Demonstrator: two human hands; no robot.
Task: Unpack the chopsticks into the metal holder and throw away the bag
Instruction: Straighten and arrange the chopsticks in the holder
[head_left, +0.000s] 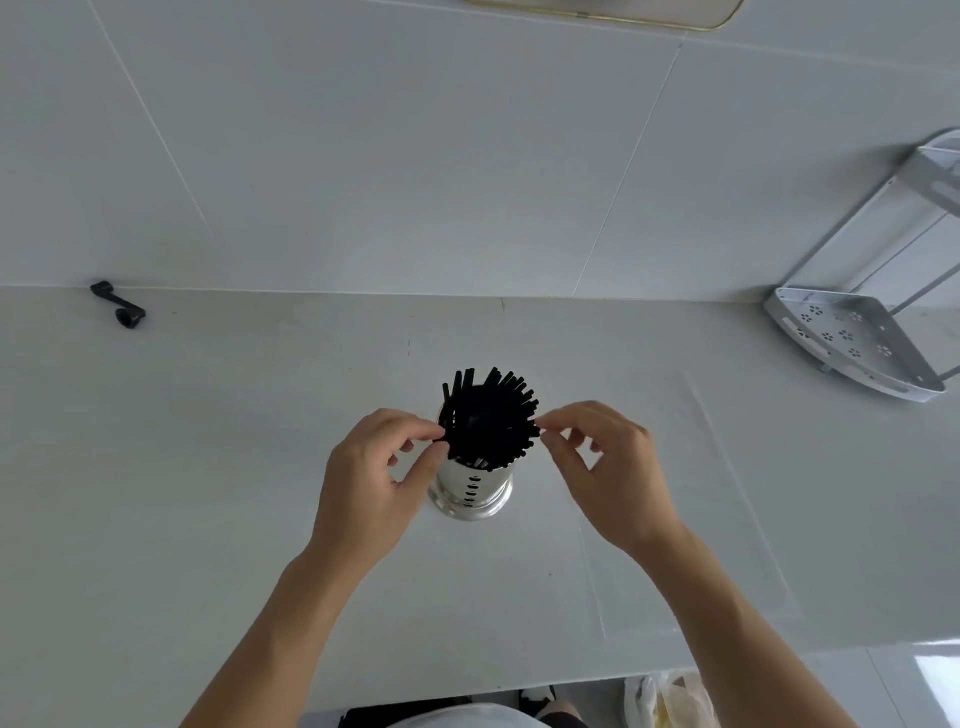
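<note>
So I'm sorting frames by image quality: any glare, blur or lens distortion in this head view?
Head view: soft, even light with only faint shadows on the counter; mild glare at the lower right corner; wide-angle bending of the wall tile seams and the corner rack; the chopsticks, metal holder, left hand and right hand are fairly sharp.
</note>
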